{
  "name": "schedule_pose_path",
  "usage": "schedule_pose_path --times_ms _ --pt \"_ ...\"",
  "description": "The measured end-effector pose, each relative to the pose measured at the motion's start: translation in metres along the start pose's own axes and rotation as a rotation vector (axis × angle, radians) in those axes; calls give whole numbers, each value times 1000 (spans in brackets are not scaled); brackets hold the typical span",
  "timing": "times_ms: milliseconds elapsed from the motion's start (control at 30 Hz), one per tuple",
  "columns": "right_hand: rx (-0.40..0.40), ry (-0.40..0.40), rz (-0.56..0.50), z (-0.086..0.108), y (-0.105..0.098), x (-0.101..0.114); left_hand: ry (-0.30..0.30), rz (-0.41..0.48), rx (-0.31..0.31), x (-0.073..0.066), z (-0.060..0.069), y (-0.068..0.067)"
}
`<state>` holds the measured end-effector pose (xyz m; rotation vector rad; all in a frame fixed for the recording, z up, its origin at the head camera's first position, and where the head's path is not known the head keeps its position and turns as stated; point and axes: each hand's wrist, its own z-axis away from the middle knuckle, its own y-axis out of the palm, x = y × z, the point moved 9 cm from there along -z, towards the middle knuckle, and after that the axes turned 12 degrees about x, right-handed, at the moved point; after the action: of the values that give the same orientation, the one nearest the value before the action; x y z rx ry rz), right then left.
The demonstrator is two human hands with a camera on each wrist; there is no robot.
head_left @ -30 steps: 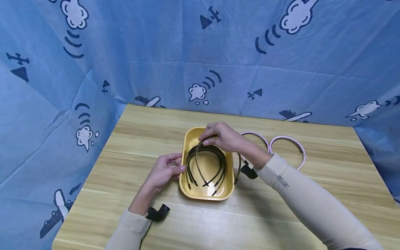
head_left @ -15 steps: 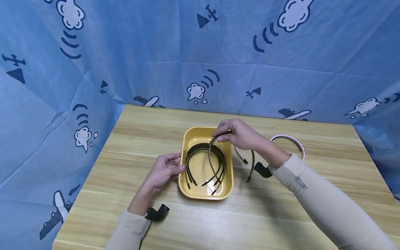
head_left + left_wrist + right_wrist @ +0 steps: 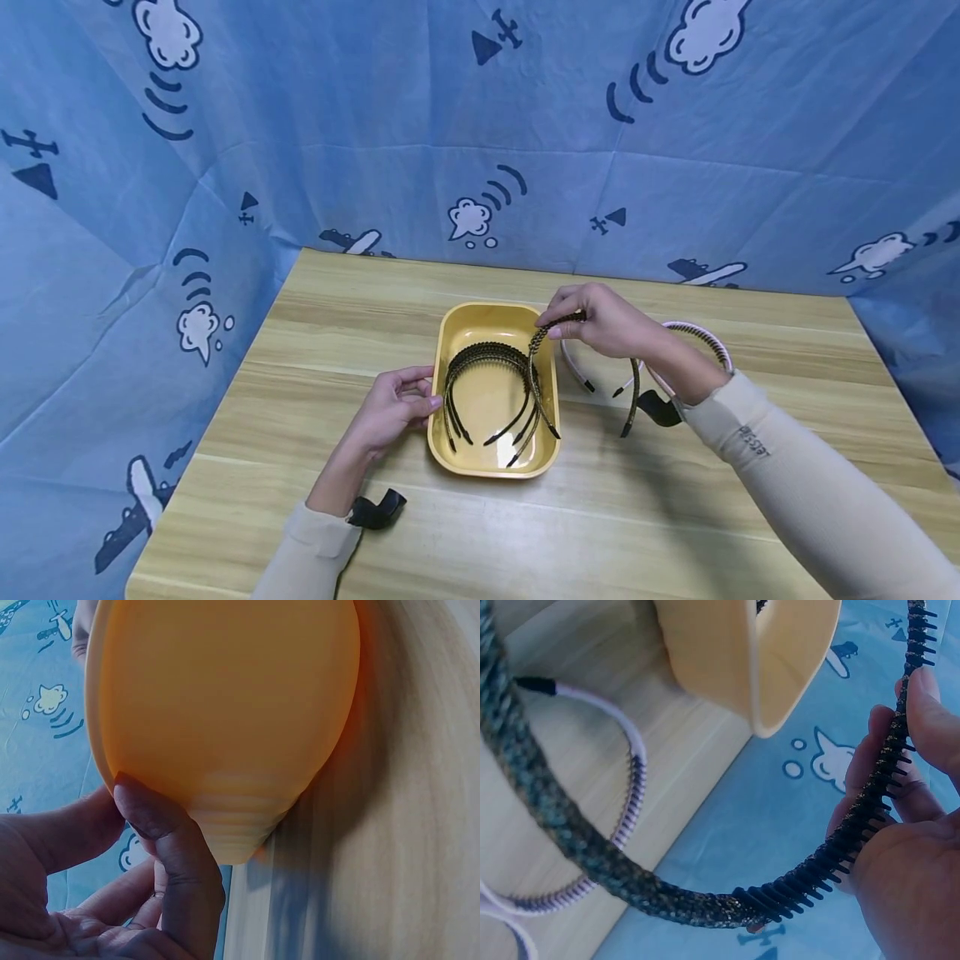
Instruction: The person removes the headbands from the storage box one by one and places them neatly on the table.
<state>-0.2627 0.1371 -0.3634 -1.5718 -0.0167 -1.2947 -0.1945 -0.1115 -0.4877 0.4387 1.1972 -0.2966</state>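
Observation:
My right hand [image 3: 607, 321] pinches a dark, glittery toothed headband [image 3: 534, 358] by its arch, raised at the right side of a yellow plastic tray [image 3: 483, 408]. In the right wrist view the comb teeth of this headband [image 3: 810, 870] show between thumb and fingers. One of its ends hangs over the tray's right side, the other outside it. Several similar dark headbands [image 3: 487, 352] lie nested in the tray. My left hand [image 3: 390, 410] grips the tray's left rim. Up close in the left wrist view, thumb and fingers [image 3: 176, 847] hold the wall of the tray [image 3: 225, 697].
Pale pink headbands with dark teeth [image 3: 711, 340] lie on the wooden table [image 3: 300, 350] right of the tray, partly hidden by my right hand and forearm. A blue printed cloth [image 3: 375, 192] hangs behind and left of the table. Black wrist mounts [image 3: 378, 510] stick out from the sleeves.
My right hand has moved rightward with the dark headband, from over the tray's middle to its right edge. The left hand keeps its grip on the rim.

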Motion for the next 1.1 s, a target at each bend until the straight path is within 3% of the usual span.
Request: schedule_pose_path --times_ms 467,867,1100 --pt "-12 24 0 25 -18 -19 4 11 -6 0 1 -1" --pt "-53 61 30 48 -29 -51 -5 -3 4 -1 -1 0" --pt "-64 32 57 58 -37 -64 -7 -2 3 -1 0 0"
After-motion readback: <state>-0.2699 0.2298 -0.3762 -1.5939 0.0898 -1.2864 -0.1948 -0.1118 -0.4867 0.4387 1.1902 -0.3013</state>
